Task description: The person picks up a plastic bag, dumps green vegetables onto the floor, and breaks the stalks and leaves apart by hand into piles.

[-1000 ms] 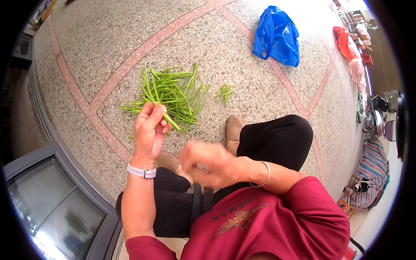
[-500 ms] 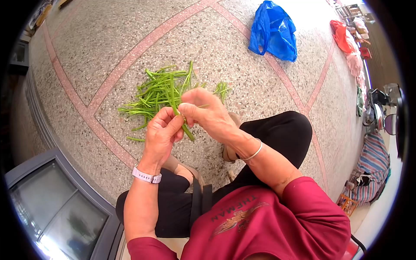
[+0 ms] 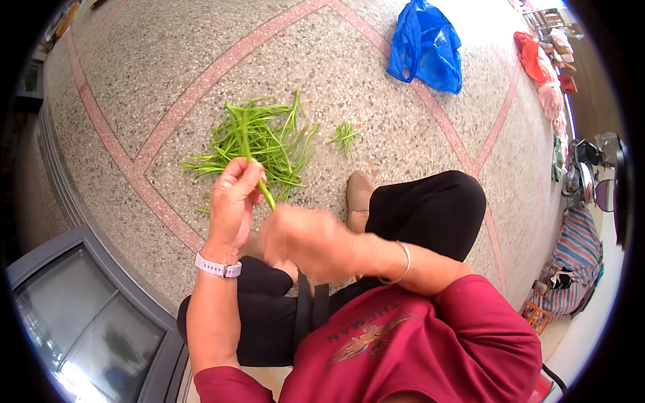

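Observation:
A long green vegetable stalk point(image 3: 265, 190) is pinched between the thumb and fingers of my left hand point(image 3: 233, 198), its upper part blurred over the pile. My right hand point(image 3: 309, 240) is at the stalk's lower end, by my lap. Motion smears its fingers, so I cannot tell whether it touches the stalk or holds anything. Beyond my left hand, a loose pile of green stalks point(image 3: 269, 138) lies on the speckled floor. A smaller heap of short green pieces point(image 3: 345, 137) sits to the right of the pile.
A crumpled blue plastic bag point(image 3: 426, 50) rests on the floor point(image 3: 376, 121) farther out. My bent knee point(image 3: 443, 201) and shoe point(image 3: 360, 193) are on the right. A grey-framed glass panel point(image 3: 87, 322) stands at the lower left. Striped cloth point(image 3: 578, 255) and a scooter point(image 3: 588, 171) line the right side.
My right hand has moved away from my left hand, down toward my lap, and is blurred. My left hand has shifted slightly left with the stalk, uncovering more of the pile.

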`<state>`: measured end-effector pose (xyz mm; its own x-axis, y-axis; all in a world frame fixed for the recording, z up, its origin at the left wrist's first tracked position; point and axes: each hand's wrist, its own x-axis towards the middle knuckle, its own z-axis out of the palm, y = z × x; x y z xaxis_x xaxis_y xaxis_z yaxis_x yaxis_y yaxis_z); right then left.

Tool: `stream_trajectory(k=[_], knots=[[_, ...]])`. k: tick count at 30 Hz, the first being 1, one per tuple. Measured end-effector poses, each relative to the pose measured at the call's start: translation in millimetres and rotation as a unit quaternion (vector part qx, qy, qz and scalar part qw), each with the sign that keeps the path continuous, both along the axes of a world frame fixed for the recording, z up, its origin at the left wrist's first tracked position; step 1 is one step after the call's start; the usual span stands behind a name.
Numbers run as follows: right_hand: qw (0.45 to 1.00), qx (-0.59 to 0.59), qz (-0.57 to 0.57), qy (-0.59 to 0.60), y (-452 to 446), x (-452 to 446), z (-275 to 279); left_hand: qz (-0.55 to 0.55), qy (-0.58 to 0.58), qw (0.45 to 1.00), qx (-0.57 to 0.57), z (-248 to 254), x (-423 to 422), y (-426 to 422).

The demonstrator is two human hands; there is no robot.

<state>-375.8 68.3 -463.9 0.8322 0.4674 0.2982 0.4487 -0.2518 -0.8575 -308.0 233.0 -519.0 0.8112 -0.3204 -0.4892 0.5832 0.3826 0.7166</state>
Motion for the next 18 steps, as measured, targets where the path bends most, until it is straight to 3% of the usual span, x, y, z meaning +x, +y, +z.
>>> stream_trajectory(k=[1,2,3,8,11,17,18], knots=[[0.979,0.103,-0.083,0.155,-4.2,12.1,3.5,-0.015,-0.011,1.000,0.015,3.6,-2.5,-3.2],[0.918,0.191,-0.116,0.327,-11.8,24.6,2.3,-0.030,-0.023,0.999,0.029,9.3,-5.6,-8.4],[0.887,0.201,-0.169,0.381,-21.2,38.5,10.4,-0.044,-0.035,0.998,0.041,12.8,-7.5,-11.8],[0.873,0.148,-0.149,0.439,-39.1,57.1,-10.6,-0.150,-0.083,0.981,0.089,12.2,-13.7,-16.6],[0.886,0.140,-0.171,0.407,-32.8,53.4,-20.9,-0.178,-0.098,0.974,0.096,17.1,-14.2,-20.2],[0.892,0.100,-0.210,0.388,-30.0,46.0,-31.2,-0.207,-0.121,0.943,0.230,22.6,-20.9,-27.8],[0.895,0.098,-0.218,0.377,-27.6,43.0,-33.9,-0.190,-0.196,0.923,0.270,18.2,-22.7,-30.3]])
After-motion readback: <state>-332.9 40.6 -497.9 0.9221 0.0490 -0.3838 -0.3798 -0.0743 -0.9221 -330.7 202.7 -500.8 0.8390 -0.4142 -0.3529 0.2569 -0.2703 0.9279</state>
